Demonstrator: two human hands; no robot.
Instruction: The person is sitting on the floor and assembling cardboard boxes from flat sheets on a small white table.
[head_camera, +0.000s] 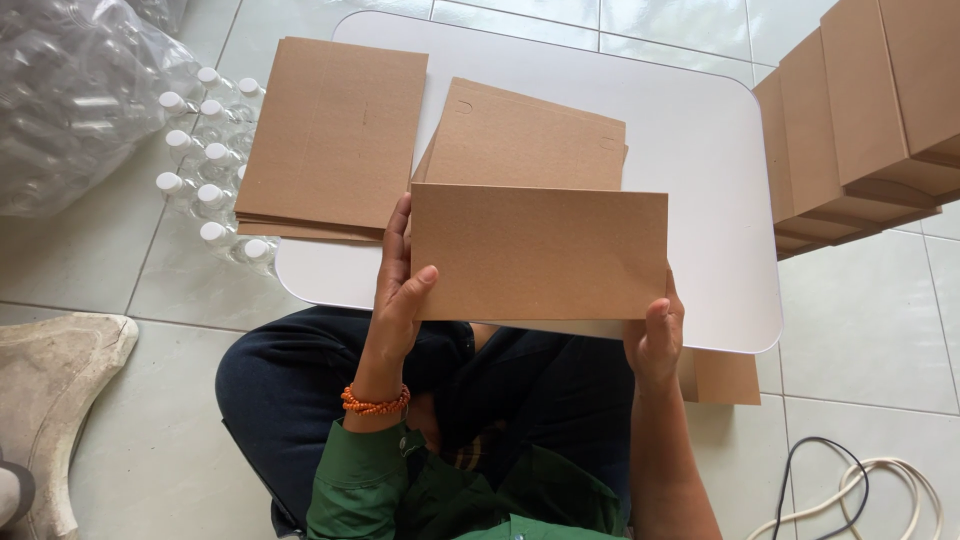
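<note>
Both hands hold one flat brown card (538, 252) just above the near edge of the white surface (700, 150). The left hand (398, 290) grips the card's left edge, thumb over the front and fingers (398, 235) wrapped behind it. The right hand (655, 335) pinches the card's lower right corner, thumb on the front, with its other fingers hidden behind the card. The card is held level, long side across, and covers part of the surface's near edge.

Just beyond the card, a small stack of notched card pieces (530, 135) lies on the surface. To the card's upper left, a second stack of flat sheets (335, 140) lies on the surface and overhangs its left edge. Further left of the card, clear capped bottles (205, 170) stand in a wrapped pack on the tiled floor (860, 320), and beyond them sits a big plastic bag of bottles (70, 90). To the card's upper right, a row of folded brown boxes (860, 110) leans at the surface's right edge. Below the card's right corner, another brown piece (725, 378) pokes out from under the surface. Under the card are the person's dark trousers (290, 390) and green sleeve (365, 480), with an orange bead bracelet (375, 403) on the left wrist. Cables (860, 490) lie on the floor to the card's lower right.
</note>
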